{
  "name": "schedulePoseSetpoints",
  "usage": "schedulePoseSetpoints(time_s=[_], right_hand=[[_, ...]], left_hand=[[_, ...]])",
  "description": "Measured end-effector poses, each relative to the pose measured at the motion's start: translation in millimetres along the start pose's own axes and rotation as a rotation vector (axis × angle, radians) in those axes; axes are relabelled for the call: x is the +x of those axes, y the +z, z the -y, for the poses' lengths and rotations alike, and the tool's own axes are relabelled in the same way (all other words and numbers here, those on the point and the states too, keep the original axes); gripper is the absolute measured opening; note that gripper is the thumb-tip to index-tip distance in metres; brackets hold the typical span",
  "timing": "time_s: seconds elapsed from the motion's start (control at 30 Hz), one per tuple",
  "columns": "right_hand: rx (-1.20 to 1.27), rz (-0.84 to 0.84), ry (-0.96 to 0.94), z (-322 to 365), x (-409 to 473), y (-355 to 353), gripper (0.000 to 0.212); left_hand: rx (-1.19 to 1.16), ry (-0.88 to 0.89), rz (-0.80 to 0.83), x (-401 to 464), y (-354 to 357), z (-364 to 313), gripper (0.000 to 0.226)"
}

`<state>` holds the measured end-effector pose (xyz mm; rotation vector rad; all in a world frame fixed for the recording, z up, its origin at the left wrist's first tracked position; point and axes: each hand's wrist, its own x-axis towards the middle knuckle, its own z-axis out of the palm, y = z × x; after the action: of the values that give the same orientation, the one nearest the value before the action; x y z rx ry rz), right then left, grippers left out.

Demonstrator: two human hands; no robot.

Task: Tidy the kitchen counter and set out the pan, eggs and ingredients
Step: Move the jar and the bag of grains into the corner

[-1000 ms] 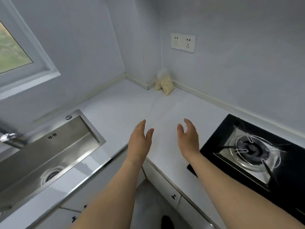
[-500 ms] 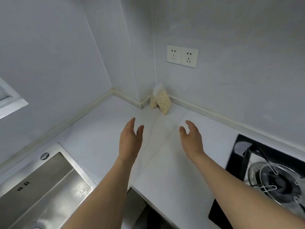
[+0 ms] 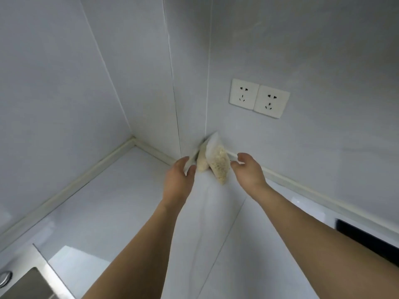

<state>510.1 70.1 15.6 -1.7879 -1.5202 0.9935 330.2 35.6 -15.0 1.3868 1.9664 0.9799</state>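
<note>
Two clear bags of pale grain lean in the far corner of the white counter (image 3: 121,212): a larger bag (image 3: 218,162) in front and a smaller bag (image 3: 202,161) behind it on the left. My left hand (image 3: 178,180) reaches in from the left, fingers relaxed, its fingertips right beside the smaller bag. My right hand (image 3: 248,170) comes in from the right with loosely bent fingers, a small gap away from the larger bag. Neither hand holds anything. No pan or eggs are in view.
A double wall socket (image 3: 259,97) sits above the bags. The corner of a steel sink (image 3: 23,281) shows at the bottom left. The black edge of the hob (image 3: 367,240) lies at the right. Walls close the corner on two sides.
Both hands have moved forward across the counter into the corner and now flank the two bags. The view has swung up and forward, so the sink and hob have mostly left the frame.
</note>
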Motion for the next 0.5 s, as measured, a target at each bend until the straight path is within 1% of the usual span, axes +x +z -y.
schedulePoseSetpoints(time_s=[0.1, 0.2, 0.3, 0.4, 0.47, 0.5], right_hand=[[-0.195, 0.027, -0.043, 15, 27, 13, 0.039], [-0.320, 0.093, -0.040, 16, 48, 28, 0.045], [-0.351, 0.116, -0.008, 2, 59, 40, 0.048], [-0.381, 0.140, 0.050, -16, 67, 47, 0.052], [-0.401, 0.149, 0.066, -24, 71, 48, 0.052], [-0.412, 0.148, 0.069, -28, 74, 48, 0.053]], left_hand=[[-0.112, -0.067, 0.082, 40, 1, 5, 0.044], [-0.173, -0.104, 0.170, 84, 2, 6, 0.039], [-0.118, -0.073, 0.211, 115, 12, -3, 0.013], [-0.077, -0.076, 0.324, 135, 37, -11, 0.030], [-0.061, -0.095, 0.338, 141, 51, -14, 0.042], [-0.033, -0.097, 0.332, 145, 59, -14, 0.038]])
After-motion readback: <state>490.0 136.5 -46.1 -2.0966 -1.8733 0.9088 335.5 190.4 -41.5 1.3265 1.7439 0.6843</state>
